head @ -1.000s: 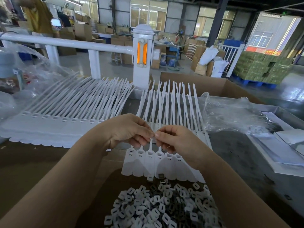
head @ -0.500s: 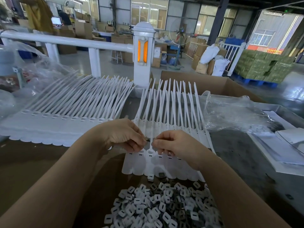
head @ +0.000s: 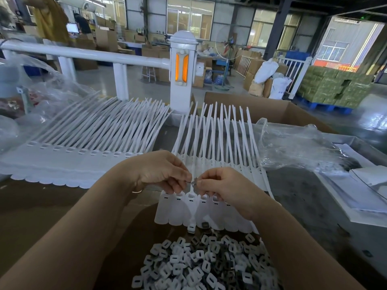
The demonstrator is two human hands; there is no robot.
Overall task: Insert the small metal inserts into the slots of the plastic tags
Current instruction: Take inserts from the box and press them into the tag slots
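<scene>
A strip of white plastic tags with long upright tails lies in front of me on the brown table. My left hand and my right hand meet just above the tags' slotted heads. Between their fingertips they pinch a small grey metal insert, held over the slot of the middle tag. A heap of small white and dark inserts fills the near edge of the table below my wrists. One loose insert lies at the strip's lower edge.
A second, longer strip of white tags lies to the left. Crumpled clear plastic bags sit at the far left and at the right. An open cardboard box stands behind; white sheets lie at the right.
Both hands have stayed together over the same tag heads, shifting slightly; the small metal insert now shows between the fingertips.
</scene>
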